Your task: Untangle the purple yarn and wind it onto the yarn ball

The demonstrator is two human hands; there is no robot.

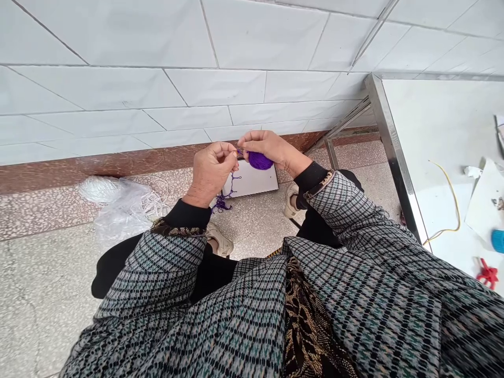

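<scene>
A ball of purple yarn rests in my right hand, whose fingers curl round it while thumb and forefinger pinch together near its strand. Close beside it on the left, my left hand is closed in a pinch on the purple yarn strand. Below my left fingers, a knotted length of purple yarn hangs down and ends in a tangled bunch. Behind and under the hands lies a white flat box or board with a dark edge, on the floor.
White yarn and a clear plastic bag lie on the floor at left. A tiled wall rises ahead. On the right stands a metal-edged white table with yellow cord, a red object and a blue cap.
</scene>
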